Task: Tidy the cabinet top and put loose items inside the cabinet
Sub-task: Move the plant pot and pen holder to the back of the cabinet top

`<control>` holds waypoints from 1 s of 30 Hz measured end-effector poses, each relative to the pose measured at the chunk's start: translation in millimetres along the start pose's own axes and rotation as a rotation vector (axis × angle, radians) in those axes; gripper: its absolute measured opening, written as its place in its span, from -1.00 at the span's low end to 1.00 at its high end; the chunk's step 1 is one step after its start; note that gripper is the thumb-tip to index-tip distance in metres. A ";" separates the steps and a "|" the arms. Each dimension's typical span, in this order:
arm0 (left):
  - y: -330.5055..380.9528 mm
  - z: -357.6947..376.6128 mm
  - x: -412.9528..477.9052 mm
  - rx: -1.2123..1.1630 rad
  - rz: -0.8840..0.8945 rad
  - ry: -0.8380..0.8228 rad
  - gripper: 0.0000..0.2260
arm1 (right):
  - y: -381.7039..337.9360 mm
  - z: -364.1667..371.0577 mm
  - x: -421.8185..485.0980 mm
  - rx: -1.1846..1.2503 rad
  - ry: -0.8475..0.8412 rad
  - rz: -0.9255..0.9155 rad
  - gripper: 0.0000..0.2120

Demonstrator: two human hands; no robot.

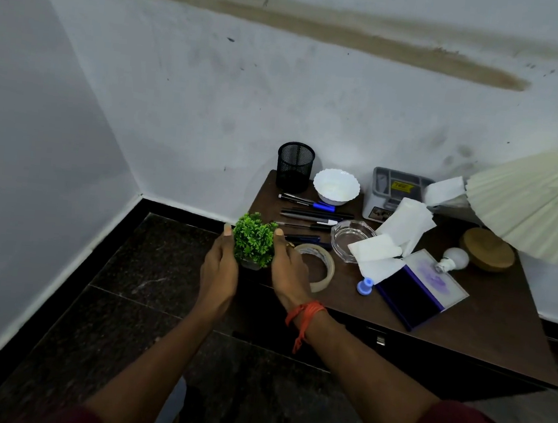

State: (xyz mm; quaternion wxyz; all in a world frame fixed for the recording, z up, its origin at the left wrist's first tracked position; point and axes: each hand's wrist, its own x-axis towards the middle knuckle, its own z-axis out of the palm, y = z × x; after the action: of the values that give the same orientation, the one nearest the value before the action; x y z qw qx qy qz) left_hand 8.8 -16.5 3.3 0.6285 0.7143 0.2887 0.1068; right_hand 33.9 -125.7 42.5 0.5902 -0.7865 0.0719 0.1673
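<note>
- The left hand [219, 270] stands at 9 o'clock of the plant, palm turned inward, thumb up and fingers nearly straight, curled round nothing.
- The plant [254, 239], small, green and leafy in a little pot, is upright between the two palms. It is at the left edge of the cabinet top [500, 320], about 8 o'clock from that top's middle. I cannot tell whether the palms press the pot, or whether it rests on the wood.
- The right hand [290, 274] mirrors the other at 3 o'clock of the plant, loosely spread, with an orange thread [305, 312] round its wrist.
- A black mesh cup [295, 166] stands at the top's 11 o'clock corner, close to the wall.
- The pens [311, 214] lie side by side at 5 o'clock of the cup.
- A tape roll [321, 267] lies flat at 3 o'clock of the right hand, partly hidden behind it.
- A white bowl [336, 186] sits at 3 o'clock of the cup.
- A glass ashtray [350, 237] sits at 1 o'clock of the tape roll, with white tissues [403, 231] draped over its right rim.
- A blue stamp [365, 286] stands at 6 o'clock of the ashtray, beside an open ink pad [413, 294].
- A grey organiser [397, 186] is at 12 o'clock, by the wall.
- A bulb [453, 259] lies at 1 o'clock of the ink pad.
- A wooden lamp base [487, 248] stands just beyond the bulb, under a tilted pleated shade [540, 204].
</note>
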 end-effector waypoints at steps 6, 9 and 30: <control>5.5 0.7 -4.8 -0.013 -0.004 0.019 -0.48 | 3.9 5.1 2.1 0.038 0.004 0.039 -0.44; 7.6 1.6 -6.7 0.000 0.005 0.029 -0.51 | 7.1 6.3 4.5 0.043 0.007 0.040 -0.45; 69.9 52.0 -11.2 -0.007 0.059 -0.107 -0.32 | 8.1 -44.2 60.5 0.182 0.087 0.032 -0.24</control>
State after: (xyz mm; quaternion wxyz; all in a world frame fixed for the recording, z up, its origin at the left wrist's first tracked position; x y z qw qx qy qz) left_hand 46.0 -69.1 63.0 0.6421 0.7251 0.2331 0.0879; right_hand 95.7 -165.0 25.1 0.6528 -0.7349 0.1250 0.1350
